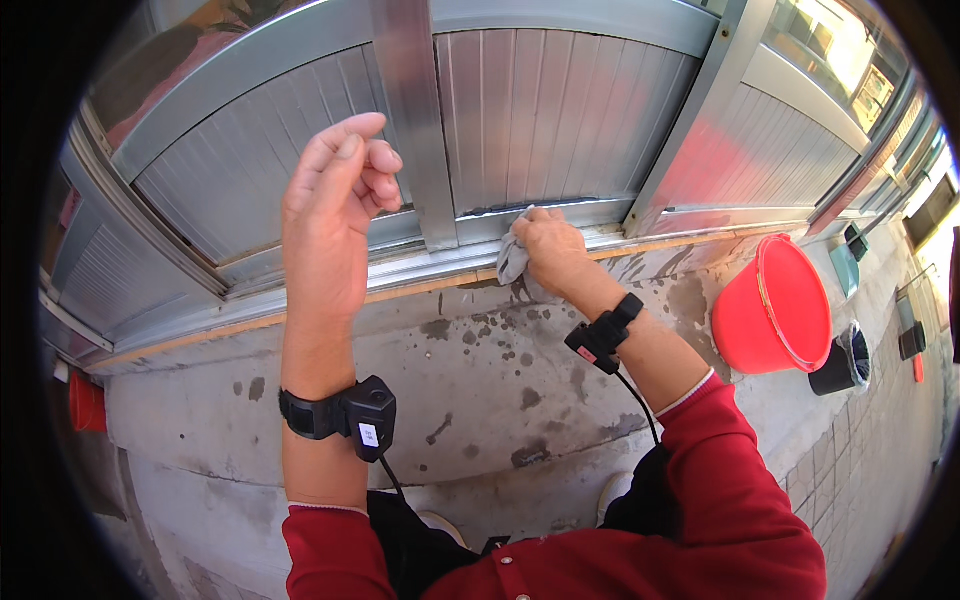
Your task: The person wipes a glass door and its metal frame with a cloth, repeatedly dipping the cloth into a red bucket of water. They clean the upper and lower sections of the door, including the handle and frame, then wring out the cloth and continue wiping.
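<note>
My right hand (553,251) holds a grey cloth (513,259) against the bottom rail of a metal sliding door (562,127), just above the sill track (405,268). Part of the cloth hangs over the sill's edge. My left hand (341,176) is raised in front of the door's left panel, fingers loosely curled and apart, holding nothing. Each wrist wears a black strap with a small device and a cable. Behind the left hand, part of the door and sill is hidden.
A red plastic bucket (757,315) stands at the right, beside a black bin with a liner (836,367). Beyond are a green dustpan (846,268) and other items. Another red container (87,403) is at the far left. Wet spots mark the concrete step (480,405).
</note>
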Action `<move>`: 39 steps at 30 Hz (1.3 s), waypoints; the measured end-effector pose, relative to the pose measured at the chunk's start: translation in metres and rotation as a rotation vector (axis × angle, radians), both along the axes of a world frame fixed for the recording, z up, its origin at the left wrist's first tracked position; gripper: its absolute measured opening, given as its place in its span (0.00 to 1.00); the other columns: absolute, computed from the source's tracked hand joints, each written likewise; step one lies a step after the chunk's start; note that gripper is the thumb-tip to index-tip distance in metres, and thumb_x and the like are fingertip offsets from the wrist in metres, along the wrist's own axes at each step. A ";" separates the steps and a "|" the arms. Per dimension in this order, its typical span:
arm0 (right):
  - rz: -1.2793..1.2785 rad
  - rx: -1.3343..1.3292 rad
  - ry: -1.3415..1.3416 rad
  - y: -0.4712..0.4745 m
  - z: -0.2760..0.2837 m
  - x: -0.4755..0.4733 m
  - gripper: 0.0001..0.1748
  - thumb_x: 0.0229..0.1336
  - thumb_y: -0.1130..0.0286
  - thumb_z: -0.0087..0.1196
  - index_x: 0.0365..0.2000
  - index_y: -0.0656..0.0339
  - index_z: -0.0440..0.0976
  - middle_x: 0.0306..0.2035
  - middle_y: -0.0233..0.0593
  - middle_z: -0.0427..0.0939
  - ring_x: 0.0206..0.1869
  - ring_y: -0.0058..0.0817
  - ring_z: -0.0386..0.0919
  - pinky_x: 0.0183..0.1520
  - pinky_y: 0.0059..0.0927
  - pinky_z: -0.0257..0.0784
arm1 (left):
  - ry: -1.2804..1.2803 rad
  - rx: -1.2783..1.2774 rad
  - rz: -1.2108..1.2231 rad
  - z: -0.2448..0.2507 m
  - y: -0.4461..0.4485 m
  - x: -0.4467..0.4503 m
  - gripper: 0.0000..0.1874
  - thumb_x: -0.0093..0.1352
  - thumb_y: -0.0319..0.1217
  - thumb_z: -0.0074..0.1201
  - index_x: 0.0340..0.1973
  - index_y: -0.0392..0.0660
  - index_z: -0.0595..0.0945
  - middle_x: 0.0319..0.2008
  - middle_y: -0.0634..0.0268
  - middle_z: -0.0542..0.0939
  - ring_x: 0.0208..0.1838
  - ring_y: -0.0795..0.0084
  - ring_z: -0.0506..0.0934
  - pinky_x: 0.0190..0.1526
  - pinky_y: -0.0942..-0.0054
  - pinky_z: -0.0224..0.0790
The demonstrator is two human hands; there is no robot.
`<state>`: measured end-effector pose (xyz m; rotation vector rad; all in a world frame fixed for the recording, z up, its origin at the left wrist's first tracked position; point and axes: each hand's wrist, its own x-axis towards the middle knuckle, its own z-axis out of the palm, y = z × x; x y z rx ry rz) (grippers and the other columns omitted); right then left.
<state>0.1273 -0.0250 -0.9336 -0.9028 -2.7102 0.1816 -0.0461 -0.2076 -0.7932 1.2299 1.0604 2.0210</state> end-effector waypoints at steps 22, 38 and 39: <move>0.320 -0.134 0.710 -0.008 0.060 0.027 0.27 0.59 0.57 0.64 0.54 0.61 0.73 0.53 0.47 0.77 0.54 0.32 0.76 0.59 0.34 0.70 | -0.347 -0.405 -0.225 -0.122 0.082 0.076 0.26 0.75 0.44 0.54 0.63 0.44 0.71 0.58 0.61 0.77 0.58 0.68 0.78 0.58 0.65 0.74; 0.051 -0.782 1.057 -0.020 0.054 0.011 0.20 0.68 0.56 0.52 0.42 0.66 0.76 0.34 0.34 0.76 0.37 0.21 0.69 0.43 0.26 0.68 | -0.285 -0.384 -0.481 -0.120 0.058 0.072 0.46 0.66 0.45 0.68 0.70 0.40 0.59 0.64 0.55 0.70 0.66 0.65 0.70 0.67 0.63 0.64; 0.083 -0.782 1.006 -0.022 0.057 0.010 0.19 0.68 0.56 0.52 0.42 0.65 0.76 0.35 0.33 0.76 0.39 0.20 0.70 0.44 0.26 0.68 | -0.267 -0.391 -0.475 -0.120 0.057 0.072 0.43 0.66 0.44 0.68 0.69 0.40 0.62 0.61 0.56 0.72 0.64 0.65 0.73 0.64 0.64 0.67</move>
